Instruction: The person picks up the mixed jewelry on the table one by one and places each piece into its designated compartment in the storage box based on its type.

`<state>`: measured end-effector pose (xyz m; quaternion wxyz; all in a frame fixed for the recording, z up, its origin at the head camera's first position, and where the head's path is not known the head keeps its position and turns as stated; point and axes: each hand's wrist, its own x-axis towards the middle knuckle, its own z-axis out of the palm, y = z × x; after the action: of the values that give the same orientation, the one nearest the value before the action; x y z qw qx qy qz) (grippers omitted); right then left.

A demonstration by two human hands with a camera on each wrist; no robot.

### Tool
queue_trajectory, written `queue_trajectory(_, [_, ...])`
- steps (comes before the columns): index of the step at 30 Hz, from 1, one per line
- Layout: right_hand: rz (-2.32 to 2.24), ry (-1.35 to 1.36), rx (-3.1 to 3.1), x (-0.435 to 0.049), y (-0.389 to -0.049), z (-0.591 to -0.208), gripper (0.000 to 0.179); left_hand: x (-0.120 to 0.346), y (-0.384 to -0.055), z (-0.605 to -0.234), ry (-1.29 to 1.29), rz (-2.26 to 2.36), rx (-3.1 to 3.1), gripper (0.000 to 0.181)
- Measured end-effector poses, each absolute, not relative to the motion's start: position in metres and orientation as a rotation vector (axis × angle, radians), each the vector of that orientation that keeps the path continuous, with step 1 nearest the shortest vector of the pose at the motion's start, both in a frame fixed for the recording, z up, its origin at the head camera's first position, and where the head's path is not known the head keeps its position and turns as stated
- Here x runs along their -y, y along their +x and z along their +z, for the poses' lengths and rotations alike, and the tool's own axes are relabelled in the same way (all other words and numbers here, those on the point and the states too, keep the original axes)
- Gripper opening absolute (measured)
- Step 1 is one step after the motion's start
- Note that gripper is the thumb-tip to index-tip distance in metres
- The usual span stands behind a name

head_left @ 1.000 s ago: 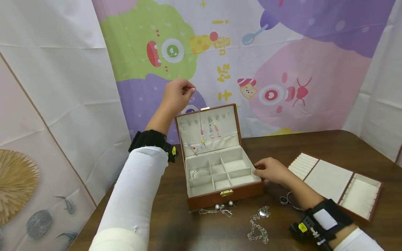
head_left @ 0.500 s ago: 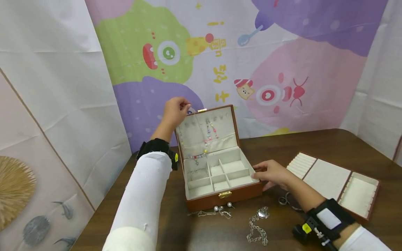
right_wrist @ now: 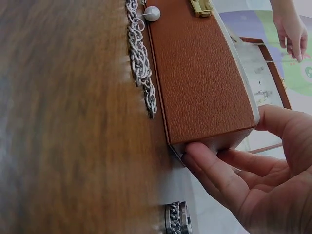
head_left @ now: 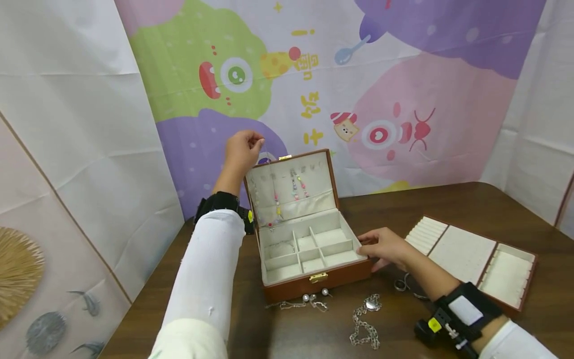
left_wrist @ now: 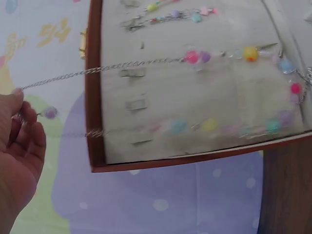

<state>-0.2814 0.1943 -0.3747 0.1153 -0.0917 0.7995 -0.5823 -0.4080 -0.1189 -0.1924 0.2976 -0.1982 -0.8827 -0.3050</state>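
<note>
My left hand (head_left: pixel 243 149) pinches the silver chain of a beaded necklace (left_wrist: pixel 192 57) above the lid's top left edge. Its colored beads dangle in front of the cream lining, the lower end near the back left compartment. Held wide by its lid, the brown jewelry box (head_left: pixel 318 277) stands on the table. My right hand (head_left: pixel 385 248) grips the box's right side, thumb at the rim and fingers against the side wall, as the right wrist view shows. Another short beaded strand (head_left: pixel 299 184) hangs from the lid's hooks. A silver bracelet (head_left: pixel 283 245) lies in the back left compartment.
On the table's (head_left: pixel 251 329) front part lie a silver chain with a pendant (head_left: pixel 365 324), pearl earrings (head_left: pixel 325 291) and a thin chain (head_left: pixel 291 304). A ring (head_left: pixel 399 284) is under my right forearm. A lined tray (head_left: pixel 466 254) sits at right.
My left hand has come down toward the lid with the necklace, then risen slightly. The dangling beads have swung and shifted left across the lining. My right hand keeps its place on the box.
</note>
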Motion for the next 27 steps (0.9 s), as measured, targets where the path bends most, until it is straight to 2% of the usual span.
queue_trajectory(8, [-1.701,-0.259,-2.341,-0.195,-0.282,-0.377,0.055,0.117,-0.404,-0.213,-0.628,-0.706,2.549,0.018])
queue_trajectory(12, [-1.691,-0.254,-2.349,-0.194,-0.283,-0.376,0.055,0.114,-0.402,-0.219,-0.673,-0.503,2.574,0.017])
queue_trajectory(20, [-1.695,-0.245,-2.357,-0.194,-0.283,-0.373,0.055,0.108,-0.401,-0.232,-0.556,-0.014,2.511,0.016])
queue_trajectory(27, [-1.693,-0.249,-2.363,-0.193,-0.281,-0.376,0.055,0.11,-0.409,-0.247,-0.571,0.019,2.294,0.014])
